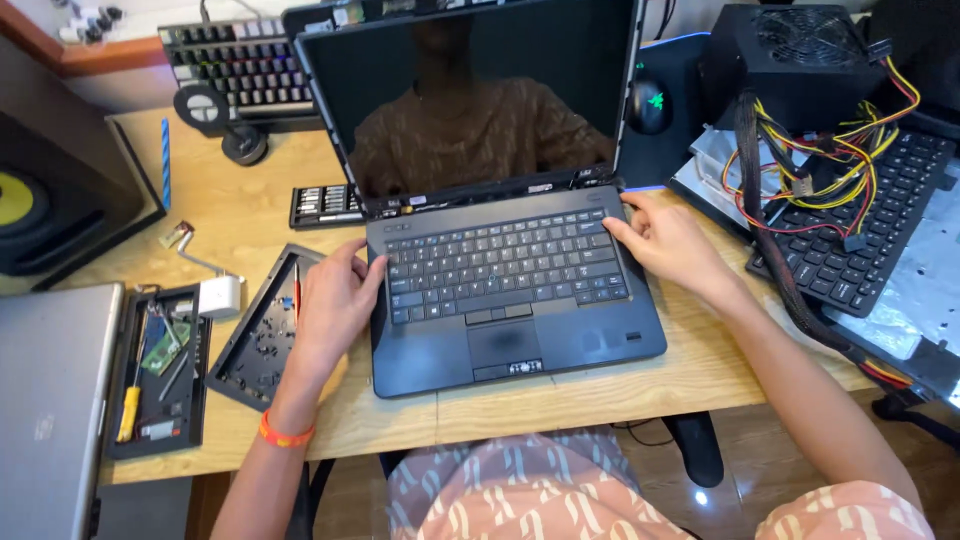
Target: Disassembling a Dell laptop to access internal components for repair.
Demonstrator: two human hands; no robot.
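Note:
A dark open laptop (560, 345) sits in the middle of the wooden desk (240, 215), its screen (470, 90) black and tilted back. My left hand (335, 300) rests on the laptop's left edge, thumb and fingers touching the left side of the keyboard (505, 262). My right hand (665, 240) lies on the right edge near the hinge, fingertips on the upper right keys. An orange band is around my left wrist. Neither hand holds a loose object.
A black panel with small screws (258, 335) lies left of the laptop, beside a tray with a yellow-handled screwdriver (128, 410). A silver laptop (45, 400), a bit set (322, 203), a power supply with coloured wires (790, 60), two more keyboards and a mouse (648, 105) crowd the desk.

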